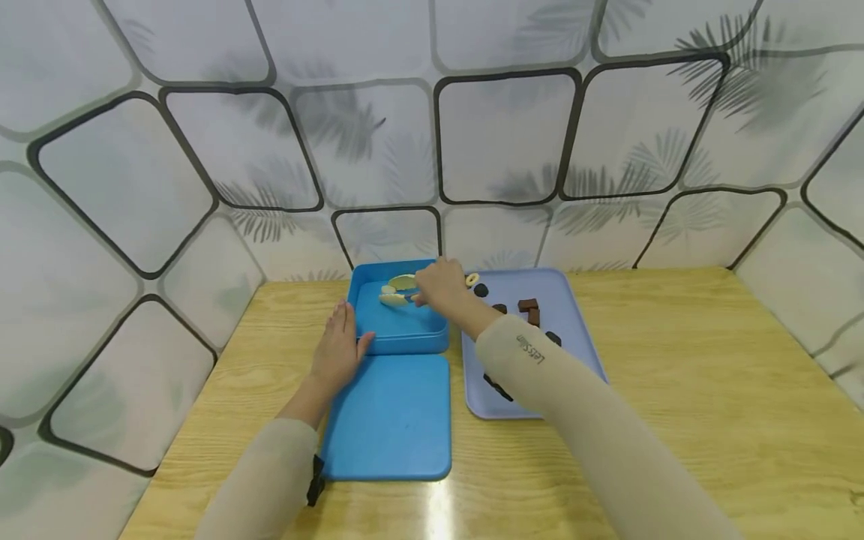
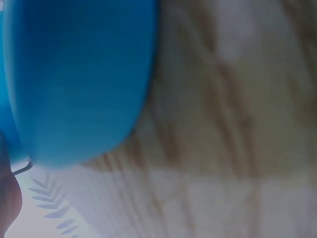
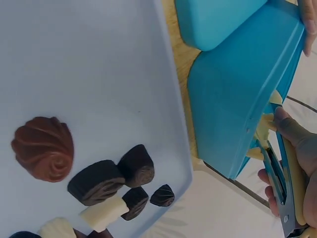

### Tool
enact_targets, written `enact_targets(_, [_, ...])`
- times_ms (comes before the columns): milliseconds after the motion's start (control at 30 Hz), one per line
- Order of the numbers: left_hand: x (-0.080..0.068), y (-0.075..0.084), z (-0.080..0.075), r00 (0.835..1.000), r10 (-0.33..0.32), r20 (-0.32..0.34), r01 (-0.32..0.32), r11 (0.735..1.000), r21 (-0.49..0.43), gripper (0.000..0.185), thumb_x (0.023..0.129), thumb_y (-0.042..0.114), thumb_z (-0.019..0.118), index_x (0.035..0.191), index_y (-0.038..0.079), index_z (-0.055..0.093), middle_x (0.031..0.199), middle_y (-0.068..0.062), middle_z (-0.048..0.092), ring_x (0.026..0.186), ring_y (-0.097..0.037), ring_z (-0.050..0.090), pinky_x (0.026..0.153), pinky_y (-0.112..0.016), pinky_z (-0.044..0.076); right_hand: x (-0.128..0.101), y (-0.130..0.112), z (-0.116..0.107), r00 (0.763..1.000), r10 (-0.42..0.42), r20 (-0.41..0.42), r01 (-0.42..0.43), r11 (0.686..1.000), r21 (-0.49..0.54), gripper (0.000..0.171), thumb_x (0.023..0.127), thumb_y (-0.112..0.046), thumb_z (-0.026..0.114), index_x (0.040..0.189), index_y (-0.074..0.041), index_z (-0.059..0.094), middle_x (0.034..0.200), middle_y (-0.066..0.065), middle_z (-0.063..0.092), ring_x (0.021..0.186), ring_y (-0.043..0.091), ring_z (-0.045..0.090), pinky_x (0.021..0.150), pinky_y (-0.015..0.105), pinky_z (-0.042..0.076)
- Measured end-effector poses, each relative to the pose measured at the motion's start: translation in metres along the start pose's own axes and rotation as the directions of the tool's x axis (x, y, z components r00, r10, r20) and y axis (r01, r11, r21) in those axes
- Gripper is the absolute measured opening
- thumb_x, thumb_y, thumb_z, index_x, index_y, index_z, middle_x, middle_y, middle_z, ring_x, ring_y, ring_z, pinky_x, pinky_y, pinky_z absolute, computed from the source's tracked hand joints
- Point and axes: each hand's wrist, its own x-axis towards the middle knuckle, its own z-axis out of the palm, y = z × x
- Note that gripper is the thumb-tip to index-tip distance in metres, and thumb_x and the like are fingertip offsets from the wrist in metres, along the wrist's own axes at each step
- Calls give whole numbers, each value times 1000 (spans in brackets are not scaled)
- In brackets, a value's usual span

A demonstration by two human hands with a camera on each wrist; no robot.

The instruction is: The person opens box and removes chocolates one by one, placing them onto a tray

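Over the far end of the blue box [image 1: 405,330], the right hand [image 1: 442,287] pinches a pair of metal tongs [image 3: 280,191], its fingers curled round the handles; the tips reach in among pale, cream-coloured pieces [image 1: 394,291] lying against the box's far wall. Whether the tongs actually clamp one of those pieces I cannot tell, since the tips are hidden behind the box wall in the right wrist view and too small in the head view. The left hand [image 1: 337,352] lies flat, fingers straight and together, against the box's left side and near-left corner, steadying it and gripping nothing.

Just in front of the box, touching its near edge, lies the matching blue lid [image 1: 388,416], already off and flat on the wooden table [image 1: 709,390]. Beside the box on its right sits a lavender tray [image 1: 580,330], and on it remain several chocolates: a brown swirled piece [image 3: 43,148], some dark ones [image 3: 96,181], and a few with pale parts near the tray's corner.

Judging by how things lie, the sorting is partly done: a few pale pieces are in the box, and most of the dark and brown pieces are still on the tray. The box's floor is otherwise bare toward its near edge.
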Motion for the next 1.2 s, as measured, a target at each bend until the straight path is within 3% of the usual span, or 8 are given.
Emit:
enact_targets(233, [0, 1, 0, 1000, 10, -16, -10, 1000, -28, 64, 101, 25, 43, 140, -20, 20, 148, -36, 18, 140, -46, 18, 113, -53, 19, -6, 4, 8, 1000, 17, -5, -16, 998, 52, 31, 81, -48, 70, 77, -17, 70, 62, -4, 59, 60, 11, 49, 54, 26, 49])
enact_targets(467, [-1, 3, -2, 1000, 0, -3, 0, 999, -40, 64, 101, 26, 42, 140, -20, 19, 149, -37, 17, 140, -46, 17, 114, -53, 17, -12, 9, 14, 1000, -9, -14, 9, 998, 64, 37, 82, -48, 69, 64, -17, 61, 54, -4, 48, 58, 12, 46, 52, 28, 47])
enact_targets(567, [0, 4, -4, 1000, 2, 2, -2, 999, -46, 64, 102, 25, 41, 140, -20, 18, 149, -37, 17, 140, -46, 17, 114, -53, 17, -15, 10, 14, 1000, -19, -3, 19, 999, 49, 36, 83, -50, 67, 67, -18, 63, 59, -3, 53, 66, 13, 51, 55, 29, 48])
enact_targets(700, [0, 4, -3, 1000, 2, 14, -1, 999, -41, 64, 102, 26, 41, 141, -20, 17, 149, -37, 15, 140, -47, 17, 114, -53, 17, -22, 13, 14, 999, -27, 24, 26, 999, 36, 36, 84, -52, 65, 75, -18, 68, 78, 1, 64, 79, 17, 56, 58, 31, 50])
enact_targets(867, [-1, 2, -3, 999, -9, 32, 10, 999, -40, 66, 102, 27, 40, 141, -20, 15, 150, -36, 13, 140, -46, 16, 114, -53, 16, -30, 18, 14, 1000, -29, -3, 29, 999, 46, 44, 83, -55, 63, 85, -12, 73, 94, 7, 67, 84, 19, 59, 61, 32, 54])
enact_targets(1200, [0, 4, -3, 1000, 1, 18, -1, 1000, -20, 66, 102, 28, 40, 140, -21, 18, 149, -36, 16, 139, -47, 18, 113, -54, 18, -45, 28, 8, 982, -77, -171, 87, 995, 49, 48, 80, -56, 65, 92, -10, 74, 81, 6, 67, 73, 17, 58, 57, 27, 52])
